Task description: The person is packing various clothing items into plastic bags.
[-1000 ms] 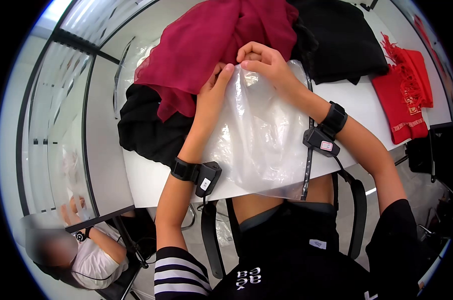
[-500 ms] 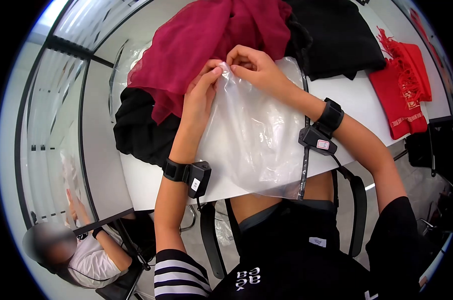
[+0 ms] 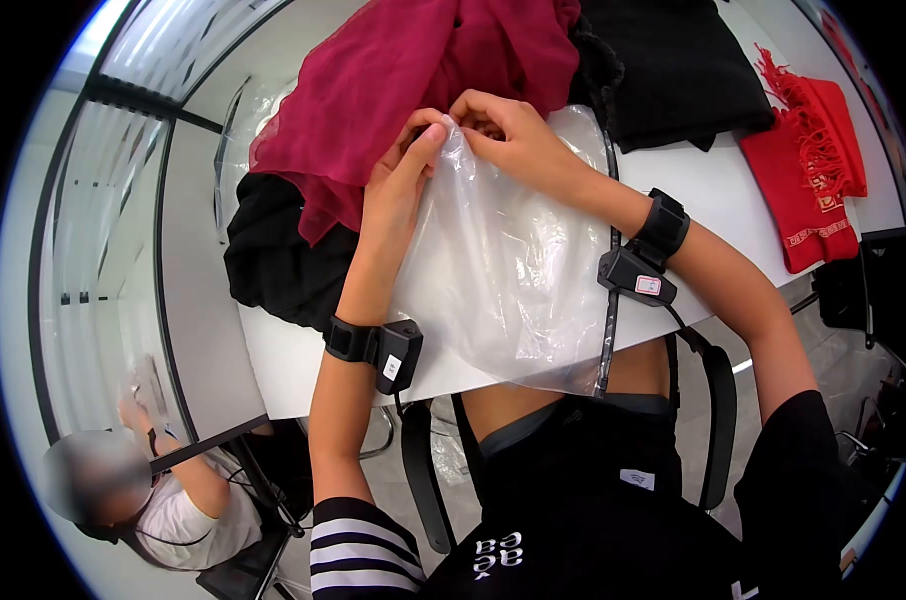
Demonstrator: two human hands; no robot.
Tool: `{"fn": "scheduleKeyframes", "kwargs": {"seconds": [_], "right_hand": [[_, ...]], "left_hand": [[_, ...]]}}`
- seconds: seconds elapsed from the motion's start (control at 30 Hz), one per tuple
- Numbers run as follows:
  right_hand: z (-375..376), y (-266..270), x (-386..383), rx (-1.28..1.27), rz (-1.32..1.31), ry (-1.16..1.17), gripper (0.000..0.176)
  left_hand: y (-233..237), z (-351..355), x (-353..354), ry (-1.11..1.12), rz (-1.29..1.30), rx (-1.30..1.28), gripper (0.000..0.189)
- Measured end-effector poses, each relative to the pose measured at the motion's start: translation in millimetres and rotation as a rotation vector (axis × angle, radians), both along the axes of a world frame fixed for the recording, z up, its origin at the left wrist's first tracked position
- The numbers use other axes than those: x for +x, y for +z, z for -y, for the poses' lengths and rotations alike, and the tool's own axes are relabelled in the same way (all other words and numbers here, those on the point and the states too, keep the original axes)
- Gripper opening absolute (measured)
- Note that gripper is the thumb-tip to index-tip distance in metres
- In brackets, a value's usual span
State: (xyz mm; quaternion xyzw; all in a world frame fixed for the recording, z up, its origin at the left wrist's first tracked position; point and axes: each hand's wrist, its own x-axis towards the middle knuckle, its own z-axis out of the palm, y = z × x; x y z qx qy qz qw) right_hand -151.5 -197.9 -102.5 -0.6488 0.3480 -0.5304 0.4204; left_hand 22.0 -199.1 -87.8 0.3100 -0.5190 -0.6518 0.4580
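A clear plastic bag [image 3: 533, 270] with a dark strip along its right side lies on the white table [image 3: 303, 370], its near corner hanging over the front edge. At the bag's far edge, my left hand [image 3: 405, 165] is closed, thumb and finger pinching the film. Right beside it, my right hand [image 3: 503, 140] pinches the same gathered spot. Just beyond both hands lies a crumpled sheer burgundy cloth [image 3: 403, 80]. A bunched black cloth [image 3: 278, 260] rests to the left of my left forearm.
Folded black cloth [image 3: 673, 75] lies at the back right. Farther right is a folded red scarf [image 3: 798, 165] with fringe and gold patterning. A partition [image 3: 208, 280] borders the table's left side; behind it sits another person [image 3: 193, 510]. Chair armrests [image 3: 718, 430] flank my body.
Both hands keep their pinch on the plastic bag, with only slight finger movement. The other person's raised hand has shifted a little at the left.
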Motion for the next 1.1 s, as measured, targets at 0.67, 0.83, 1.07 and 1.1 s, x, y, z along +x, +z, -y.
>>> {"fn": "scheduleKeyframes", "kwargs": {"seconds": [0.67, 0.83, 1.07, 1.1], "right_hand": [[-5, 3, 1, -0.052, -0.149, -0.038, 0.015], [-6, 4, 0, 0.004, -0.181, -0.028, 0.015], [-7, 6, -1, 0.010, -0.197, -0.023, 0.012], [-7, 5, -1, 0.010, -0.197, -0.025, 0.012]], "left_hand": [[9, -13, -11, 0.139, 0.110, -0.073, 0.014], [4, -7, -6, 0.128, 0.125, -0.080, 0.013], [5, -6, -5, 0.104, 0.131, -0.146, 0.010], [7, -8, -7, 0.132, 0.144, -0.168, 0.010]]}}
